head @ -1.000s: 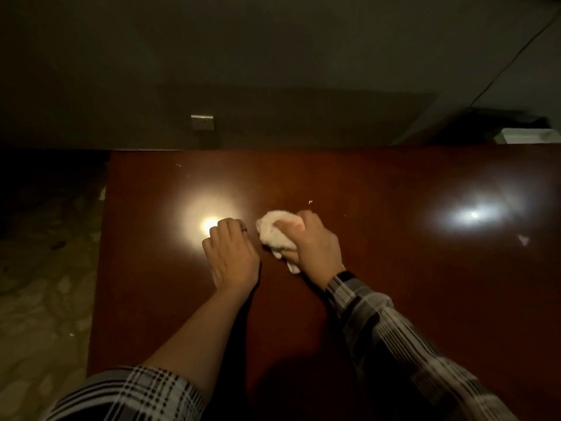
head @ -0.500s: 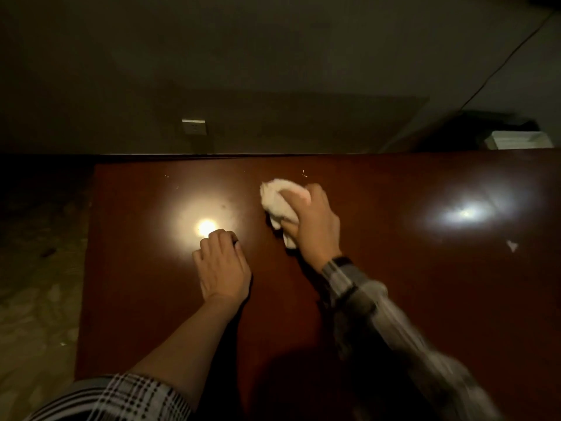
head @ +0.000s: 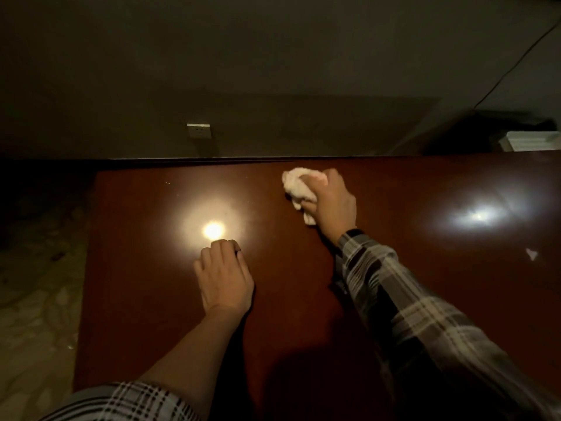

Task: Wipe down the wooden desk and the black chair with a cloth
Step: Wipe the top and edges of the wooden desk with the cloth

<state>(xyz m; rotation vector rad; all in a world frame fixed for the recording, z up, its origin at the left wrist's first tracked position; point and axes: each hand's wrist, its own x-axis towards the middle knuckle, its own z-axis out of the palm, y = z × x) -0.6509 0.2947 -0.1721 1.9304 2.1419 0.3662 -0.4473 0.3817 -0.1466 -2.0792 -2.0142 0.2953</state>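
The dark reddish wooden desk [head: 440, 284] fills the lower half of the view, glossy with two light reflections. My right hand [head: 332, 205] grips a crumpled white cloth [head: 299, 189] and presses it on the desk close to the far edge. My left hand [head: 224, 278] rests on the desk nearer to me, fingers curled under, holding nothing. The black chair is not in view.
A wall socket [head: 198, 130] sits on the grey wall behind the desk. A white box [head: 531, 141] and dark shapes stand at the far right, with a cable [head: 516, 65] running up the wall. Patterned floor [head: 33, 299] lies left of the desk. A small white scrap [head: 531, 254] lies on the desk at right.
My right hand has pushed the cloth away from me, from the desk's middle to near its far edge. My left hand has stayed in place.
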